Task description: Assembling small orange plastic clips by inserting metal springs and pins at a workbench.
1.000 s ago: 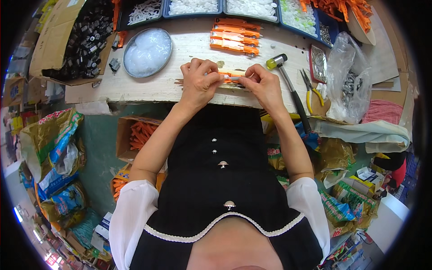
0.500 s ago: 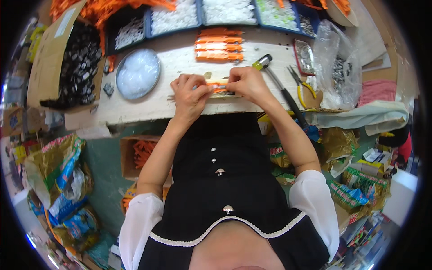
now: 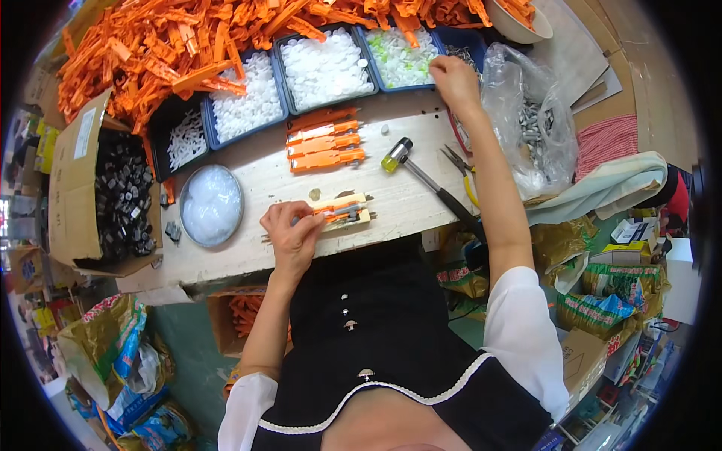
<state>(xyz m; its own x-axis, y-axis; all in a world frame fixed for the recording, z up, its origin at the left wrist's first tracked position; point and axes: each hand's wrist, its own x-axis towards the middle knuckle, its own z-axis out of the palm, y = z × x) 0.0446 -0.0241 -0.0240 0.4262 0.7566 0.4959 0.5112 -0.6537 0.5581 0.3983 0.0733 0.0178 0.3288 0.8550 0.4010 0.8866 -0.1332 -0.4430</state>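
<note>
On the bench's near part, a cream-coloured block jig [image 3: 366, 216] bears an orange plastic part [image 3: 343, 208] with a grey piece along it. My left hand [image 3: 292, 231] pinches the left end of that orange part, thumb and forefinger together. Out at the far right, my right hand [image 3: 456, 81] is raised at the edge of the bin of white and green pieces [image 3: 406, 60], beside a bin of small metal parts [image 3: 462, 56]. Its fingers are pressed together; whatever they hold is hidden. Several orange assemblies [image 3: 325, 143] lie in a stack beyond the jig.
Orange parts [image 3: 165, 45] are heaped at the back behind bins of white caps [image 3: 323, 68]. Left stand a carton of black pieces [image 3: 124, 203] and a round dish [image 3: 211, 205]. A hammer [image 3: 432, 184], pliers [image 3: 470, 180] and a plastic bag [image 3: 534, 128] lie right.
My right hand has left the jig and reached far right to the bins. My left hand stays at the orange part. The view has shifted, showing more of the back heap.
</note>
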